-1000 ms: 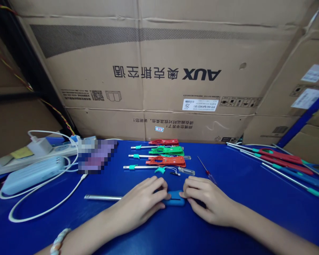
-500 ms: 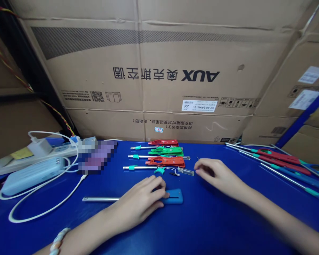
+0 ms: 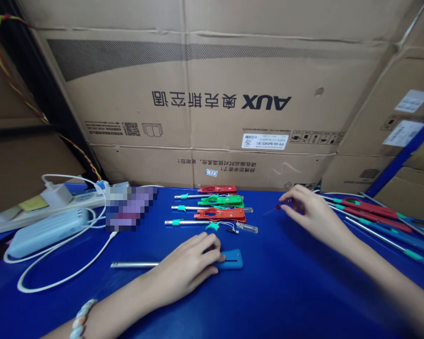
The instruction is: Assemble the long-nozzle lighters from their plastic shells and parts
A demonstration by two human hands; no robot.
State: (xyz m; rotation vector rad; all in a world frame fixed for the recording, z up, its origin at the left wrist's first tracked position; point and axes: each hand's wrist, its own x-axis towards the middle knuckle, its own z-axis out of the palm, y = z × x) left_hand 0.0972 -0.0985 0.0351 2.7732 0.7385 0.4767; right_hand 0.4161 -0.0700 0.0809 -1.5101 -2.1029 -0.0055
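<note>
- A blue-handled tool (image 3: pixel 229 259) with a metal shaft (image 3: pixel 134 265) is laid flat on the blue table (image 3: pixel 268 301), near its front middle.
- The blue handle is pressed down by the left hand (image 3: pixel 189 268), whose fingers are curled over its near end; the shaft is seen sticking out to the left of the hand.
- A thin screwdriver with a small red handle (image 3: pixel 277 207) is pinched between the fingertips of the right hand (image 3: pixel 309 212), which is raised just above the table to the right of the row of tools; the blade is blurred.
- Three finished tools are lined up behind the left hand: a red one (image 3: pixel 217 189) at the back, a green one (image 3: pixel 221 200) in the middle and an orange-red one (image 3: pixel 221 215) in front, each with a metal shaft and a teal collar.
- Just beside the front tool, one loose teal piece (image 3: pixel 212 227) and one clear strip (image 3: pixel 247 228) are laid.
- At the right edge a bundle of long shafts with red and blue handles (image 3: pixel 371 214) is spread; the exact count cannot be told.
- At the left, one white power strip (image 3: pixel 38 207), one pale blue power bank (image 3: pixel 44 232) and a looped white cable (image 3: pixel 67 275) are placed.
- Large cardboard boxes (image 3: pixel 198 94) are stacked behind the table; their contents are hidden.
- A bead bracelet (image 3: pixel 79 320) is worn on the left wrist.
</note>
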